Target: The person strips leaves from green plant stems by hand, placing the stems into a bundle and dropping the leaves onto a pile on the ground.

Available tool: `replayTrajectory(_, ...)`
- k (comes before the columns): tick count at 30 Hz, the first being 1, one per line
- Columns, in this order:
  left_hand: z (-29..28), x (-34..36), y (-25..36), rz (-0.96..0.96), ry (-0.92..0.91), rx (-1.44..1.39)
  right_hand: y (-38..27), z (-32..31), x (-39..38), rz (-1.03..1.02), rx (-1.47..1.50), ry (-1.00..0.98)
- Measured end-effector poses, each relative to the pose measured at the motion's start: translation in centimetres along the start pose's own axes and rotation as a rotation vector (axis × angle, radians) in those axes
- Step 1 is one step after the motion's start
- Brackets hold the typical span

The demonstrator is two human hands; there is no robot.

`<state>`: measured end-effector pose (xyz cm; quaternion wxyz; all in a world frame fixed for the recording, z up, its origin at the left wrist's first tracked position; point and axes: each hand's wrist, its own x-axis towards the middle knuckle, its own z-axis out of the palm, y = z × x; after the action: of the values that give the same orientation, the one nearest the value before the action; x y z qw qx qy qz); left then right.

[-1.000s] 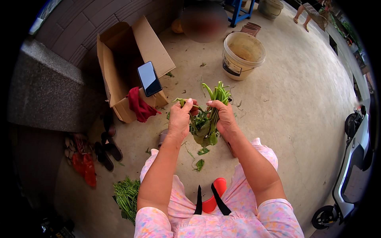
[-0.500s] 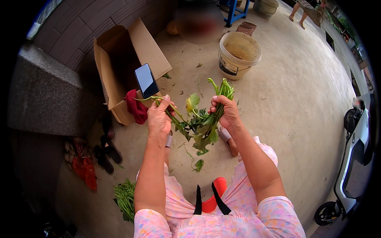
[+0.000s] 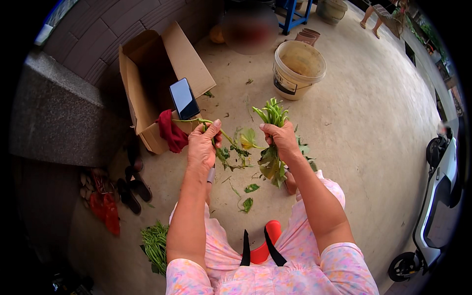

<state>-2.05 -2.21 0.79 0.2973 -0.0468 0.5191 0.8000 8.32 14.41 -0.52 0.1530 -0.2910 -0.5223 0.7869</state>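
In front of my knees, my left hand (image 3: 202,143) is closed on a thin leafy green stem (image 3: 227,136), whose bare end sticks out to the left toward the phone. My right hand (image 3: 281,140) grips a bunch of leafy green stems (image 3: 271,114), cut ends upward and broad leaves hanging below the fist. A yellowing leaf (image 3: 250,139) shows between the two hands. Loose leaves (image 3: 247,204) lie on the concrete between my feet. At my lower left rests a pile of green stems (image 3: 156,248).
An open cardboard box (image 3: 147,93) stands ahead left, with a phone (image 3: 184,98) and dark red cloth (image 3: 171,132) at its edge. Ahead right is a dirty white bucket (image 3: 300,71). Sandals (image 3: 132,191) lie left, a scooter (image 3: 432,206) stands right, and a person (image 3: 376,19) is far off.
My hands have drawn apart, separating the left stem from the bunch. The bunch now tilts left at the top. Another leaf fragment lies on the floor between my feet.
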Motion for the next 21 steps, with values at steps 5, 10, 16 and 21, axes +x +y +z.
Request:
replayTrajectory(5,0.4,-0.4,0.0,-0.039,-0.066,0.090,0.1,0.2,-0.2,0.161,0.132,-0.005)
replayTrajectory(10,0.8,-0.5,-0.3,-0.063,-0.116,0.204,0.2,0.3,-0.2,0.210,0.239,-0.038)
replayTrajectory(16,2.3,-1.5,-0.3,-0.127,-0.094,0.339,1.5,1.5,-0.9,0.144,0.194,-0.224)
replayTrajectory(21,3.2,-2.1,-0.3,-0.103,-0.199,0.316,1.6,1.9,-1.5,0.056,0.149,-0.370)
